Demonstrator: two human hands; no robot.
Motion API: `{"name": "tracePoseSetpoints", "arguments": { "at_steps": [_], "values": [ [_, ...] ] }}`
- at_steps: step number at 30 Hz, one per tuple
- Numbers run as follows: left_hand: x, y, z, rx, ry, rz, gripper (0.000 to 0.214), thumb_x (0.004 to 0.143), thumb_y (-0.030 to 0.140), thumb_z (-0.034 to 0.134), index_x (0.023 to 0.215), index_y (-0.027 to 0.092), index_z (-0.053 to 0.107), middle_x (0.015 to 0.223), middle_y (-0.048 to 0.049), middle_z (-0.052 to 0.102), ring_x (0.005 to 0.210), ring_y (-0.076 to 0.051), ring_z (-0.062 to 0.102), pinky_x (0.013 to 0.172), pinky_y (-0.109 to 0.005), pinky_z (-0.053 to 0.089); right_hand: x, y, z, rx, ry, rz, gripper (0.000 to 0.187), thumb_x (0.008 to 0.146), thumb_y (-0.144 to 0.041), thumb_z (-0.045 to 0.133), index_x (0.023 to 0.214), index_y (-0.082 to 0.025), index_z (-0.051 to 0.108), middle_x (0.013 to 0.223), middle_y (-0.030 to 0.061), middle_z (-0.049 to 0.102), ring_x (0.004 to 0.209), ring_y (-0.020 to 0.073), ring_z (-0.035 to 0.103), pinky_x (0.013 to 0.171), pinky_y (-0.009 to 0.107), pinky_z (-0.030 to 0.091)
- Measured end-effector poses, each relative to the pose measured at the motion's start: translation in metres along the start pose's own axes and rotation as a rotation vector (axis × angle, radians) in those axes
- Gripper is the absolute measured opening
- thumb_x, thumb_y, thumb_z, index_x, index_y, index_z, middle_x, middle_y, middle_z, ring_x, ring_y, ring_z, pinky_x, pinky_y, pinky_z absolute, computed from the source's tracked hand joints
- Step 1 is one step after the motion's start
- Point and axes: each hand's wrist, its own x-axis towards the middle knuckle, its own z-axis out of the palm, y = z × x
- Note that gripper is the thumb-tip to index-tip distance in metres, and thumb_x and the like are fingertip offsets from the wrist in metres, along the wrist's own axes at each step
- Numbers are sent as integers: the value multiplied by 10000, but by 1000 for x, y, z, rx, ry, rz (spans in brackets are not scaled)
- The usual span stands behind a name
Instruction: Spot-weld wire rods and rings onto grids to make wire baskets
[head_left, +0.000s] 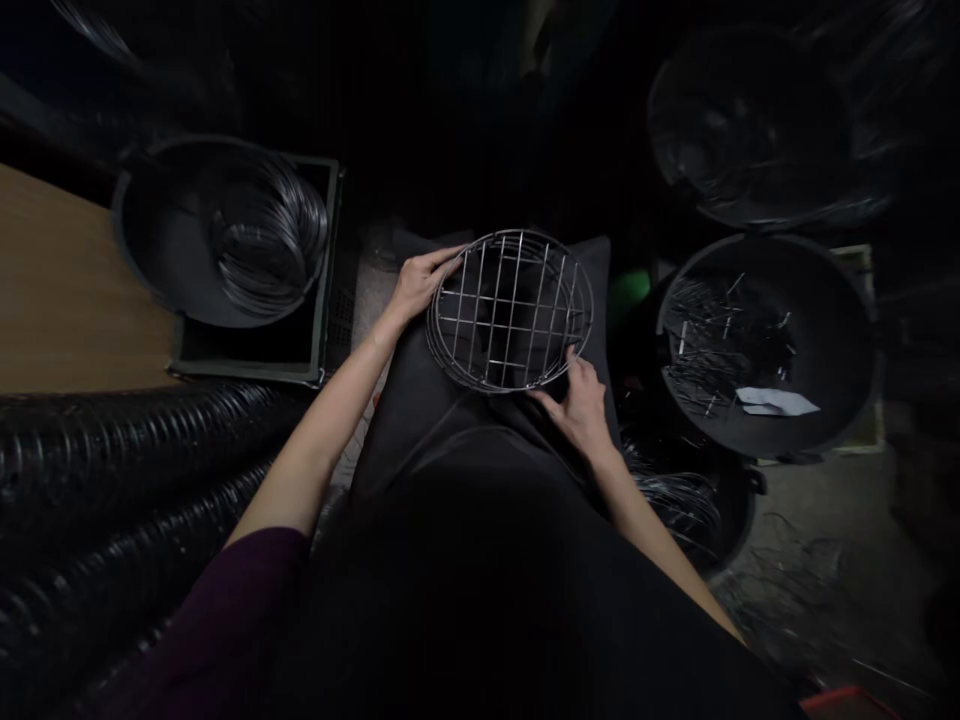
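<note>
No readable text or number.
Only a white paper slip [776,402] in the black tub [836,300], too small and dim to read; nothing legible on the wire rack [511,310] either.

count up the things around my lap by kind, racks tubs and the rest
round wire rack: 1, held by left hand and right hand
black tubs: 3, the ring tub, the top tub, the scrap tub
white paper: 1
crate: 1
total: 6; a possible fourth tub lower right is too dark to count
</note>
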Motion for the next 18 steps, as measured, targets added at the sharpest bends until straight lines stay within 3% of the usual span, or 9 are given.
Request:
{"name": "tracePoseSetpoints", "arguments": {
  "at_steps": [3, 6, 11, 18],
  "values": [
    [-2, 15, -11, -75, 69, -46, 499, 940, 540, 488, 1217, 166, 669, 1128, -95, 712, 1103, -231, 652, 998, -370, 495, 11, -2, -28, 144, 64, 21, 587, 859, -591, 517, 1299, -211, 598, 1194, 133, 626, 1098, 263, 604, 978, 486, 477],
    [1, 35, -19, -96, -48, -66, 506, 915, 522, 551, 1264, 166, 635, 1151, -89, 708, 1114, -238, 648, 1011, -383, 489, 27, -16, -46, 253, 158, 91, 503, 920, -522, 452, 1269, -206, 628, 1208, 107, 655, 1141, 235, 603, 1046, 462, 446],
    [7, 57, -23, 34, -159, -38, 417, 884, 467, 620, 1183, 187, 696, 1168, -74, 709, 1124, -255, 651, 1038, -398, 476, 44, -32, -40, 464, 137, 182, 505, 858, -470, 574, 1267, -179, 629, 1287, 96, 638, 1199, 245, 594, 1075, 468, 445],
    [20, 50, -25, 74, -239, 47, 417, 864, 403, 661, 1246, 236, 659, 1219, -47, 687, 1173, -264, 626, 1072, -421, 452, 47, -29, -38, 415, 114, 207, 472, 848, -334, 547, 1287, -179, 626, 1261, 71, 656, 1187, 237, 604, 1082, 447, 437]
  ]
}}
